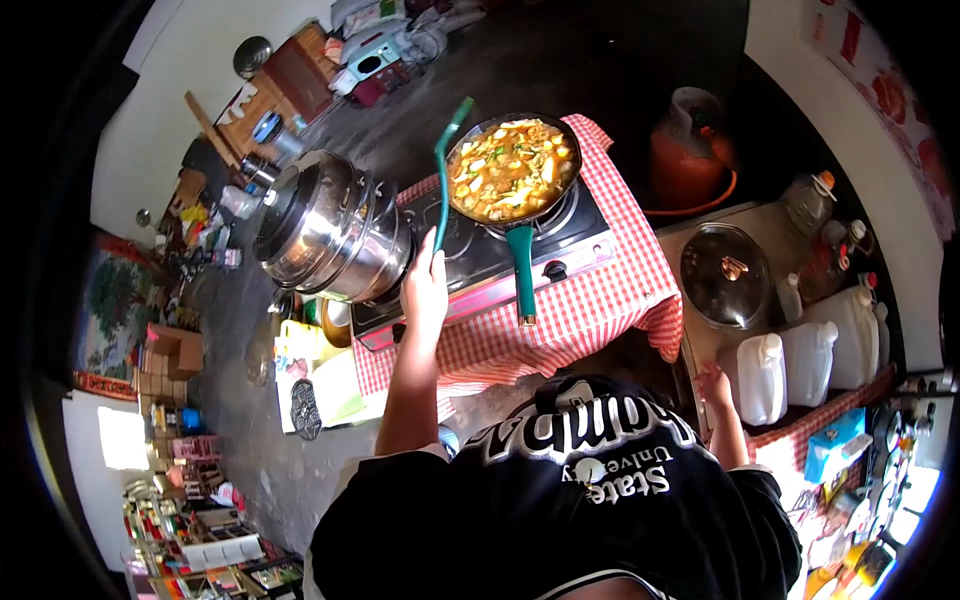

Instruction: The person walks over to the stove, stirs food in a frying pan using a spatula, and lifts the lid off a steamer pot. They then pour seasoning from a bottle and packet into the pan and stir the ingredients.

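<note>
My left hand is closed around the handle of a green spatula. The spatula points up beside the pan, its bent end raised near the rim. A dark frying pan with a green handle sits on the right burner of the gas stove. Stew with pale chunks and green bits in brown sauce fills it. Off to the right, my right hand holds nothing, fingers apart, by the side table's edge and near a white jug.
A tall steel steamer pot covers the stove's left side. Red checked cloth drapes the stove table. On the side table lie a glass lid, several white jugs and bottles. Behind stands an orange gas cylinder.
</note>
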A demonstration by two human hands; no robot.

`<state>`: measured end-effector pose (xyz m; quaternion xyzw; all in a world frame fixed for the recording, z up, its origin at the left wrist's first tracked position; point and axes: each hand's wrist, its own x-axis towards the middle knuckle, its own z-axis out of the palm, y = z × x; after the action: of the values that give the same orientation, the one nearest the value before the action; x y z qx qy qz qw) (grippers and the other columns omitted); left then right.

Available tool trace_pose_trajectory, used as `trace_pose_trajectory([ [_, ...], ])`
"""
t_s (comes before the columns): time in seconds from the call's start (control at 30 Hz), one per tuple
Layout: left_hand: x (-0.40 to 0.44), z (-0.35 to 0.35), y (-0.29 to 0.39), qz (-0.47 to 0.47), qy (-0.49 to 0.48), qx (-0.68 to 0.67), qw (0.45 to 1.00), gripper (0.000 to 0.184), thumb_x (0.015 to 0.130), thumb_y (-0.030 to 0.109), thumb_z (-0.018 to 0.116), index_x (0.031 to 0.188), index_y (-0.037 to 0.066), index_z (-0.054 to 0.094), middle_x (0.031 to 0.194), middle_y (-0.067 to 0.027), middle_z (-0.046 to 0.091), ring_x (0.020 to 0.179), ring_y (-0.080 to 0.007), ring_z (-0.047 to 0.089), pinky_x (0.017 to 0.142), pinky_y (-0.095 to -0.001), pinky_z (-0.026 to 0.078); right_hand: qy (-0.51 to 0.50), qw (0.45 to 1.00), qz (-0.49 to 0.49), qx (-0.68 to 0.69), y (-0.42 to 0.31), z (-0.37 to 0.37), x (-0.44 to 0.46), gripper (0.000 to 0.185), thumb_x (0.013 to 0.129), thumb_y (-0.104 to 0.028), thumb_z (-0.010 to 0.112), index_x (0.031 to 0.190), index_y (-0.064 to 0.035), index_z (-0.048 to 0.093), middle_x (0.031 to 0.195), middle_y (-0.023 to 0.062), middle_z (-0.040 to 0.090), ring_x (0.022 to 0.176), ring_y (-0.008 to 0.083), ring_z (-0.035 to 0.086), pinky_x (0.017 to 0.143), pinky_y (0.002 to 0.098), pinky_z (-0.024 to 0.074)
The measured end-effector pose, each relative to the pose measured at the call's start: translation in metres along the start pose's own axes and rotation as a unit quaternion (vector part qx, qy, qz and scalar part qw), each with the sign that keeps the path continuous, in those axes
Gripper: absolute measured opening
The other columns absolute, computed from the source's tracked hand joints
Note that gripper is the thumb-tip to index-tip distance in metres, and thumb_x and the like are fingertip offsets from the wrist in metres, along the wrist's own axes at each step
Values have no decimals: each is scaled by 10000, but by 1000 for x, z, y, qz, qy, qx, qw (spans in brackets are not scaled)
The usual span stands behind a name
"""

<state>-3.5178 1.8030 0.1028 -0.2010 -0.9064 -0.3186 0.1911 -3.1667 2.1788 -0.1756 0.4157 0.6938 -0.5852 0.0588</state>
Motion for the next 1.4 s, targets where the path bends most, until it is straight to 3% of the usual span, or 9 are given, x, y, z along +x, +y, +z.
trace_pose_trajectory([
  [0.1, 15, -1, -31, -69, -150, 41, 985, 347, 916, 253, 459, 1248, 163, 504, 919, -228, 612, 837, -377, 606, 694, -418, 471, 30, 999, 23, -2, 3, 21, -43, 431, 822, -104, 493, 1252, -65, 478, 756, 75, 638, 482, 124, 534, 401, 270, 434],
  [0.27, 11, -6, -32, 46, -45, -95, 993, 341, 924, 225, 455, 1252, 144, 503, 964, -192, 633, 881, -317, 633, 723, -371, 476, 77, 996, 45, 13, 44, 60, -105, 402, 855, -140, 472, 1250, -66, 480, 766, 75, 641, 505, 119, 547, 427, 269, 444],
  [0.37, 25, -3, -44, -120, -233, -159, 952, 320, 911, 254, 487, 1188, 106, 553, 975, -199, 627, 938, -310, 620, 742, -352, 479, 86, 992, 91, 22, 62, 83, -154, 398, 861, -135, 463, 1253, -70, 479, 771, 66, 643, 505, 119, 538, 440, 270, 447],
  [0.47, 25, 4, -52, 32, -244, -75, 966, 324, 903, 265, 492, 1176, 106, 560, 957, -190, 631, 934, -336, 610, 751, -373, 475, 118, 983, 132, 50, 90, 102, -199, 405, 860, -122, 477, 1263, -76, 469, 767, 60, 636, 497, 116, 519, 431, 263, 426],
  [0.67, 28, 7, -55, 74, -253, 123, 957, 336, 905, 322, 437, 1195, 191, 544, 958, -179, 632, 910, -359, 602, 782, -449, 480, 146, 965, 204, 80, 131, 108, -257, 414, 862, -85, 459, 1276, -86, 448, 757, 44, 625, 498, 104, 508, 427, 250, 410],
  [0.97, 31, 9, -59, 60, -202, -41, 977, 337, 903, 324, 468, 1201, 183, 540, 953, -193, 625, 911, -364, 596, 757, -426, 482, 129, 970, 191, 74, 117, 96, -240, 405, 868, -83, 427, 1273, -83, 449, 773, 46, 632, 492, 100, 510, 419, 243, 421],
  [1.23, 22, 35, -30, 16, -198, 26, 980, 335, 911, 321, 447, 1196, 176, 547, 991, -196, 610, 932, -378, 575, 772, -439, 476, 55, 992, 105, 36, 81, 39, -143, 421, 839, -86, 445, 1259, -55, 455, 744, 54, 622, 489, 105, 517, 399, 242, 415],
  [1.33, 5, 32, -21, -95, -151, -139, 974, 363, 928, 300, 461, 1231, 111, 525, 635, -104, 547, 569, -174, 545, 564, -312, 430, 47, 997, 52, 34, 45, 14, -98, 339, 851, -135, 464, 1172, -40, 518, 748, 58, 623, 488, 109, 524, 398, 246, 409],
  [1.4, -16, 39, -9, -147, -78, -226, 960, 352, 933, 258, 470, 1233, 80, 519, 577, -37, 447, 531, -96, 411, 515, -270, 374, 31, 999, -4, -11, 21, 2, -70, 289, 864, -169, 453, 1097, -32, 556, 751, 65, 633, 502, 115, 540, 448, 255, 436],
])
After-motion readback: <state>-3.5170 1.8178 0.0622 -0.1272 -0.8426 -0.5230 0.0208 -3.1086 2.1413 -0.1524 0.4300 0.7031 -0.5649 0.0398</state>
